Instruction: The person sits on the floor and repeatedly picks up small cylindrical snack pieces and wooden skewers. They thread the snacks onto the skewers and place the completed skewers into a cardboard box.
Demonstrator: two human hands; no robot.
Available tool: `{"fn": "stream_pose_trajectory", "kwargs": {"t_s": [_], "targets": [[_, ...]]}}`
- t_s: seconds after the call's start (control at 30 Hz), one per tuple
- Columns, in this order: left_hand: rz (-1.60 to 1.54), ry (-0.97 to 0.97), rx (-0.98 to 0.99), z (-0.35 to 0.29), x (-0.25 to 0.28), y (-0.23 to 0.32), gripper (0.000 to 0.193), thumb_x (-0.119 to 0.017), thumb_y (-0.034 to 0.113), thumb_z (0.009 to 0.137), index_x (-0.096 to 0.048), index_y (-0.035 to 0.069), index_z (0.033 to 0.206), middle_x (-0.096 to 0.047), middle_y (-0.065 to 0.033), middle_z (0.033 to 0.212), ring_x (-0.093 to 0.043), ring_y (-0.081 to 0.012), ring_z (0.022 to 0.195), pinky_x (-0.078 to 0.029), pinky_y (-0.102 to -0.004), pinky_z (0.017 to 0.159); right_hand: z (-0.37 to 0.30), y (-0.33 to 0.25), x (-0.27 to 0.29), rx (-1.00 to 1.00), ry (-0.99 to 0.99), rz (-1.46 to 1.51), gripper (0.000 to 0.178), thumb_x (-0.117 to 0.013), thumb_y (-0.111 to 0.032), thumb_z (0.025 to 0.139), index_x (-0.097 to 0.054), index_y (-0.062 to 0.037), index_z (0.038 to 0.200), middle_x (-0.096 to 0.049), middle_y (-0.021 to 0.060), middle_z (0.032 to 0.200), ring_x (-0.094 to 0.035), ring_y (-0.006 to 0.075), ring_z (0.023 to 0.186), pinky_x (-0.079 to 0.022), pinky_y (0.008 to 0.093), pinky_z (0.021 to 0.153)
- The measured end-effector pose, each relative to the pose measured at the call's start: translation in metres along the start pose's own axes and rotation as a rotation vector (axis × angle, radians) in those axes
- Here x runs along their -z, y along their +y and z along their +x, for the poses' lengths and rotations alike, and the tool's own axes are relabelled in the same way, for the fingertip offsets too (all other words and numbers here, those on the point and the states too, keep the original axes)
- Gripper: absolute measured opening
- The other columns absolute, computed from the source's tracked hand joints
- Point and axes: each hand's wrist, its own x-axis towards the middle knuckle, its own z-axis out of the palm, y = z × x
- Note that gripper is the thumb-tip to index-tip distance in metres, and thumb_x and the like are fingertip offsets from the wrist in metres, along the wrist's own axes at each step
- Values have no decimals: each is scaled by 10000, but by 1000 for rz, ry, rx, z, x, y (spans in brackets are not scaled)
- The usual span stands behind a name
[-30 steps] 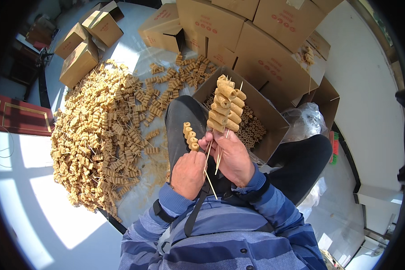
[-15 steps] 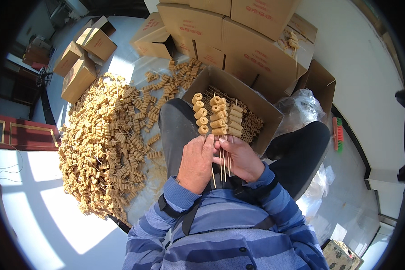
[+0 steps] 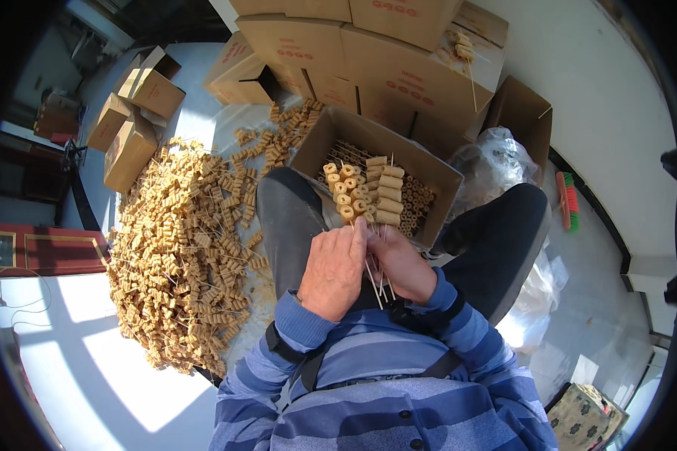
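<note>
My left hand [image 3: 333, 268] and my right hand [image 3: 402, 262] meet over my lap, both gripping the thin sticks of a bunch of skewers [image 3: 366, 194] threaded with tan, tube-shaped pieces. The loaded ends fan upward over the near edge of an open cardboard box [image 3: 331, 134] that holds more filled skewers. My legs in dark trousers spread to either side of the box.
A big heap of the same tan skewers [image 3: 180, 255] lies on the floor at my left. Closed and open cardboard boxes [image 3: 399, 60] stack behind. Smaller boxes [image 3: 132, 113] sit far left. A clear plastic bag [image 3: 496, 161] and a red-green brush [image 3: 568, 199] lie at right.
The bunch has come down from raised height toward the box. My left hand, which held a separate skewer, has joined the right hand on the sticks.
</note>
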Motion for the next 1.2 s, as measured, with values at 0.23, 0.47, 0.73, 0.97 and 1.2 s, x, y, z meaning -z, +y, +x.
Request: {"fn": "stream_pose_trajectory", "kwargs": {"t_s": [0.23, 0.47, 0.73, 0.97, 1.2], "targets": [[-133, -56, -36, 14, 4, 6, 533, -582, 51, 850, -501, -57, 1365, -562, -156, 1013, -564, -339, 961, -456, -427, 863, 4, 2, -4, 383, 253, -241, 247, -430, -236, 1070, -575, -38, 1104, -625, 31, 792, -542, 97, 529, -408, 231, 428], [-44, -81, -99, 8, 7, 6, 543, -574, 65, 855, -492, -60, 1377, -553, -152, 1066, -551, -333, 1004, -447, -434, 901, -14, -5, 11, -16, 9, 211, 258, -413, -241, 1081, -568, -35, 1093, -622, 57, 814, -521, 105, 501, -378, 206, 408], [-191, -135, -73, 10, -3, 13, 572, -574, 42, 870, -457, -43, 1423, -561, -180, 1176, -568, -355, 1041, -450, -434, 937, -19, -4, 15, 32, 30, 259, 213, -415, -259, 1086, -523, -76, 1088, -490, 2, 730, -424, 73, 500, -314, 208, 414], [-1116, 221, 692, -5, 3, -7, 602, -562, 279, 1046, -319, 1, 1522, -518, -160, 1350, -549, -256, 1234, -446, -383, 1063, -31, -14, 5, 60, 215, 64, 220, -413, -261, 1094, -476, -59, 1150, -469, 2, 698, -425, 75, 516, -344, 216, 448], [-1925, 249, 535, 32, -25, -24, 816, -664, 521, 944, -343, 22, 1503, -492, -128, 1455, -502, -268, 1330, -414, -435, 1121, -29, 2, -11, 251, 246, -327, 259, -431, -272, 1102, -469, -41, 1212, -534, 21, 740, -463, 75, 504, -407, 230, 468]]}}
